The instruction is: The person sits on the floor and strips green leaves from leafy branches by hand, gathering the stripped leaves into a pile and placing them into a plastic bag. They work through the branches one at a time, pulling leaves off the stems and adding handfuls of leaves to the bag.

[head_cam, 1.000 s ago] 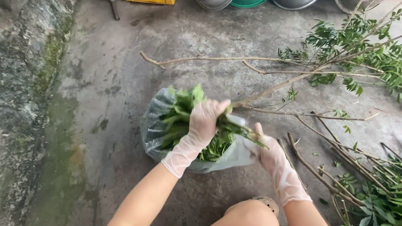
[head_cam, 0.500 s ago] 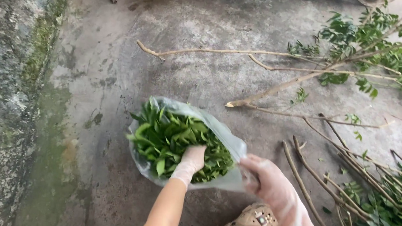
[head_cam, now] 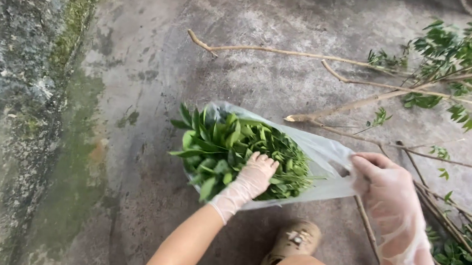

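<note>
A clear plastic bag (head_cam: 324, 156) full of green leaves (head_cam: 229, 143) lies on the concrete floor in front of me. My left hand (head_cam: 252, 178), in a thin translucent glove, presses down into the leaves with its fingers curled. My right hand (head_cam: 381, 180), gloved the same way, grips the bag's rim on the right side and holds it up. My knee and a brown sandal (head_cam: 295, 241) show just below the bag.
Long bare branches (head_cam: 287, 52) lie across the floor beyond the bag. Leafy branches (head_cam: 456, 49) pile up at the upper right and more cuttings (head_cam: 461, 262) at the lower right. A mossy stone wall (head_cam: 21, 76) runs along the left.
My left hand has gone from holding a bunch of leaves above the bag to pushing them down inside it. My right hand has shifted right along the rim. The view has tilted down.
</note>
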